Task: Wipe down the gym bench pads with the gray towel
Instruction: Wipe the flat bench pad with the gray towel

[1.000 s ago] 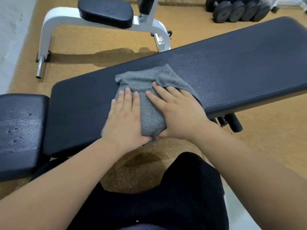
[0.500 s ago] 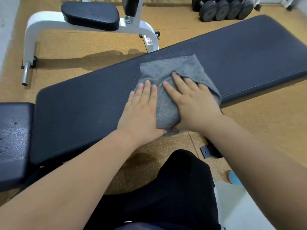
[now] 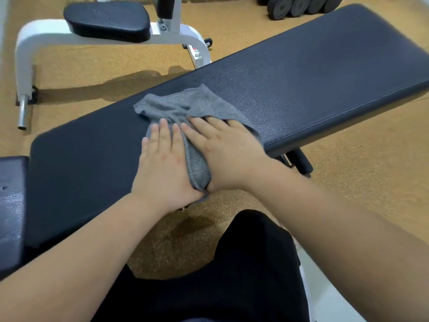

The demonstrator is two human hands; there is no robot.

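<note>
The gray towel (image 3: pixel 176 105) lies bunched across the middle of the long black back pad (image 3: pixel 301 77), with one end hanging over the pad's near edge. My left hand (image 3: pixel 162 166) presses flat on the towel's left side, fingers spread. My right hand (image 3: pixel 227 154) presses flat on its right side, and the two hands almost touch. A strip of towel shows between them. The smaller black seat pad (image 3: pixel 11 205) sits at the far left with droplets on its surface.
Behind the bench stands a white-framed machine (image 3: pixel 25 54) with its own black pad (image 3: pixel 106 19). Black dumbbells (image 3: pixel 299 5) line the floor at the top right. A black bench foot (image 3: pixel 301 161) sticks out under the pad. My black-clad leg (image 3: pixel 232 275) is below.
Both hands slid the towel right along the back pad, then back toward the left. The towel's far edge is now more bunched.
</note>
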